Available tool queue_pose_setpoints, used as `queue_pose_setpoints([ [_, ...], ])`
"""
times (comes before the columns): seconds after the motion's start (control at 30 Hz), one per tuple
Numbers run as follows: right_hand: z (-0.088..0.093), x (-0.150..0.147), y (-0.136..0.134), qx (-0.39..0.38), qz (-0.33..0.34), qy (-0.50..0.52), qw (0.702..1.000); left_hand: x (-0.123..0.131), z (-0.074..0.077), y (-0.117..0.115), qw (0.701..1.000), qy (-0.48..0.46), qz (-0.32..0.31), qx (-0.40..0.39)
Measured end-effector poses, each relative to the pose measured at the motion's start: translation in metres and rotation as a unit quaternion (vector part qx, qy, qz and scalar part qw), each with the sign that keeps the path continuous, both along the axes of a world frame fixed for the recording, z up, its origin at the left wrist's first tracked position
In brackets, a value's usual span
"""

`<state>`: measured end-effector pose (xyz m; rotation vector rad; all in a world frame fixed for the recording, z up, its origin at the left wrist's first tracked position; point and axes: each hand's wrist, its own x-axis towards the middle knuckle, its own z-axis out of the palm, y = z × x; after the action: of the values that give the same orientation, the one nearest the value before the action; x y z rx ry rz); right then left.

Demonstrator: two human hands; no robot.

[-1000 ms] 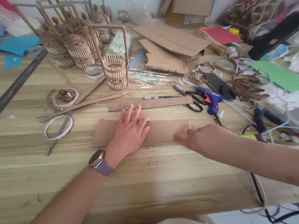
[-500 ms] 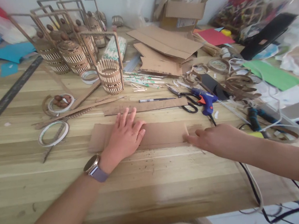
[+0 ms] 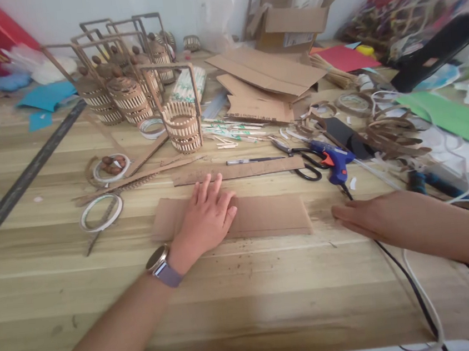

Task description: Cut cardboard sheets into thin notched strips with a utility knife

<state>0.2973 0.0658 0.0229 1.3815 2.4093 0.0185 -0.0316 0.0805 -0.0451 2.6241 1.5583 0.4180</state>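
Note:
My left hand (image 3: pixel 207 214) lies flat with its fingers spread on a rectangular piece of cardboard (image 3: pixel 268 215) on the wooden table. A thin line runs along the cardboard's near edge. My right hand (image 3: pixel 368 217) is low over the table, to the right of the cardboard and apart from it. Its fingers are stretched out and close together, with nothing visible in them. Behind the cardboard lie a narrow cardboard strip (image 3: pixel 238 170), a pen (image 3: pixel 253 160), black-handled scissors (image 3: pixel 306 165) and a blue glue gun (image 3: pixel 335 159).
A small stick basket (image 3: pixel 182 128) with a tall handle stands beyond the strip, with several lidded ones behind it. Tape rolls (image 3: pixel 101 213) lie at left. Cardboard sheets (image 3: pixel 265 71), an open box (image 3: pixel 294 21) and a green sheet (image 3: pixel 445 111) lie farther back. Cables (image 3: pixel 416 290) run at right.
My right hand has moved right, off the cardboard's right end. My left hand stays flat on the cardboard. The view has shifted a little.

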Motion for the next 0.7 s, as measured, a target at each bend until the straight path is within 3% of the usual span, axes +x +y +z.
queue_pose_setpoints([
  [0.07,0.012,-0.016,0.009,-0.083,0.010,-0.012,0.996,-0.003,-0.002,0.003,0.999,-0.039,0.005,-0.009],
  [0.13,0.018,-0.040,0.014,-0.090,0.035,-0.005,0.995,-0.006,-0.004,0.006,0.995,-0.098,0.021,-0.018],
  [0.27,0.011,-0.102,0.016,-0.098,0.133,0.026,0.986,-0.011,-0.009,0.012,0.983,-0.178,0.037,-0.017],
  [0.4,0.001,-0.148,0.017,-0.097,0.147,-0.011,0.984,-0.011,-0.011,0.012,0.986,-0.164,0.022,-0.012],
  [0.7,-0.001,-0.159,0.021,-0.096,0.177,-0.046,0.978,-0.007,-0.007,0.009,0.992,-0.126,0.020,-0.014],
])
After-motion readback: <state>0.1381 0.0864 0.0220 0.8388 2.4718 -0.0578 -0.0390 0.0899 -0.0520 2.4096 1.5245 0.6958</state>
